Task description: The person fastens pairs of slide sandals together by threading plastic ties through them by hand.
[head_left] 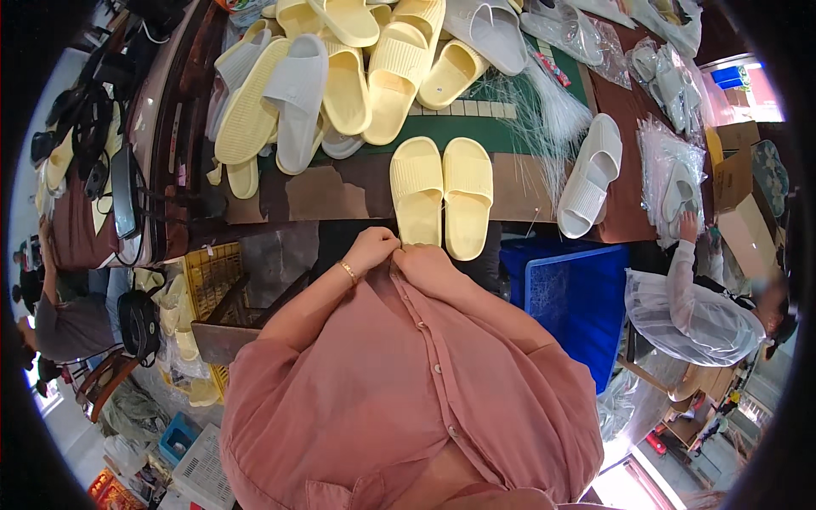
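You're in a dusty-pink shirt (pixel 340 374), soft thin fabric, creased all over. Buttoned placket (pixel 428 342) down the front, at least 3 small pale buttons (pixel 438 369) visible. 1 chest pocket (pixel 331 495) on your left. Loose sleeves (pixel 255 365), forearms (pixel 314 302) bare. 1 gold-tone bracelet (pixel 348 270), left wrist (pixel 357 260).

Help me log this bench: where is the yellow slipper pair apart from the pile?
In the head view, the yellow slipper pair lies right of centre at the near table edge, beyond the right hand, left of a lone grey slipper.
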The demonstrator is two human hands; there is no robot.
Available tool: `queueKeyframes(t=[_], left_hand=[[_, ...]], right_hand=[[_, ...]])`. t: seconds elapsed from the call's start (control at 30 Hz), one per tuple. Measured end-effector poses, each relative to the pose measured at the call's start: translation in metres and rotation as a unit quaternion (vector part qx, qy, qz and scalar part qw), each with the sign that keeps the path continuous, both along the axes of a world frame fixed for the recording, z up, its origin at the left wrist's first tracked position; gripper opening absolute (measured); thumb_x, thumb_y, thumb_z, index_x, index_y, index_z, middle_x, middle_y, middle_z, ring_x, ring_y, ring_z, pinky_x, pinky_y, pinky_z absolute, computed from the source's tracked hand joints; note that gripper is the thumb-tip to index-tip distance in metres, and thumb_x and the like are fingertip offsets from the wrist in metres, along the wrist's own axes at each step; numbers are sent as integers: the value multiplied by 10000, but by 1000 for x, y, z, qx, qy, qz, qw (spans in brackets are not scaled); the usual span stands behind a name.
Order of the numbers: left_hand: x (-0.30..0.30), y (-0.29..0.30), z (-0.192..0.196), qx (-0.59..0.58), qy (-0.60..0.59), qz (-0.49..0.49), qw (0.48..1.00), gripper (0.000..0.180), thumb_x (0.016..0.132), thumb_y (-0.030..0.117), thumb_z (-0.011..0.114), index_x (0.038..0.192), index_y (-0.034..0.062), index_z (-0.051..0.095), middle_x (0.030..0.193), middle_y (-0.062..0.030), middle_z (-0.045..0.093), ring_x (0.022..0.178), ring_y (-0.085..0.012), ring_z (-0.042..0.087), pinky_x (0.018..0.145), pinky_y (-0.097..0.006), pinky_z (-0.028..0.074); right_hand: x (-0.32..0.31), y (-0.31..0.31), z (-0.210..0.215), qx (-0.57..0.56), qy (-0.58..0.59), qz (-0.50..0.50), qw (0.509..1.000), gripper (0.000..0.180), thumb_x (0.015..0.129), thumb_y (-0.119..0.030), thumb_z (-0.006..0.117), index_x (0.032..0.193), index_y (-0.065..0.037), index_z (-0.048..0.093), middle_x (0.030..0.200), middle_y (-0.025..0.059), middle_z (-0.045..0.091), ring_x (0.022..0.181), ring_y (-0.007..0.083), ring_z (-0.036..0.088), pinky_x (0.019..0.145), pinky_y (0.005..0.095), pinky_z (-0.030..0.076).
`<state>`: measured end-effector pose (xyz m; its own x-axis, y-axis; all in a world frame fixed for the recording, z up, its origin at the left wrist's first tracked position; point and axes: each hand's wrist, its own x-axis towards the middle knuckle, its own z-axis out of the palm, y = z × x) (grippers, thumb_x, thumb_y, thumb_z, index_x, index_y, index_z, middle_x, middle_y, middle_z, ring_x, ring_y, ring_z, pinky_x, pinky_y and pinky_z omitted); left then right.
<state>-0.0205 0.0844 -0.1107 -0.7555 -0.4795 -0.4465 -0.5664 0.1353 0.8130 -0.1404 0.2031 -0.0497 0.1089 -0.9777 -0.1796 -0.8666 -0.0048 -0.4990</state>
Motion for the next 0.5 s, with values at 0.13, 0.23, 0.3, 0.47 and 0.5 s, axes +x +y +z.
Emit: queueKeyframes(t=[0.13,0.23,0.3,0.47,0.5], left_hand=[[0,0,22,161,-73,75,981,179,799,154,584,726,-4,626,616,-50,587,477,-109,503,436,-259,395],[12,4,19,164,-58,109,979,153,803,136,580,704,22,603,601,-16,558,455,-76,459,403,-227,343],[14,6,20,173,-57,121,976,149,806,135,578,710,24,606,597,-13,554,452,-74,453,403,-225,342],[0,9,16,151,-16,122,981,148,821,147,580,739,30,618,591,-1,546,441,-69,436,399,-220,333],[-6,9,14,139,-14,126,982,167,832,165,583,743,29,621,589,3,545,439,-68,432,400,-223,334]], right_hand=[[-7,7,-1,30,5,-26,999,151,826,-129,493,838,-23,600,805,147,633,742,297,650,620,403,523],[-10,15,-5,43,9,-43,998,156,819,-143,504,834,-25,606,791,152,635,726,309,648,606,410,517],[-10,17,-7,45,5,-52,998,157,813,-149,513,832,-25,608,782,154,635,719,317,647,600,416,513],[-15,16,2,41,10,-93,995,136,780,-137,542,812,-18,601,766,161,628,713,321,639,605,426,509],[-18,18,-2,40,11,-92,995,136,780,-137,542,812,-18,601,766,161,628,713,321,639,605,426,509]])
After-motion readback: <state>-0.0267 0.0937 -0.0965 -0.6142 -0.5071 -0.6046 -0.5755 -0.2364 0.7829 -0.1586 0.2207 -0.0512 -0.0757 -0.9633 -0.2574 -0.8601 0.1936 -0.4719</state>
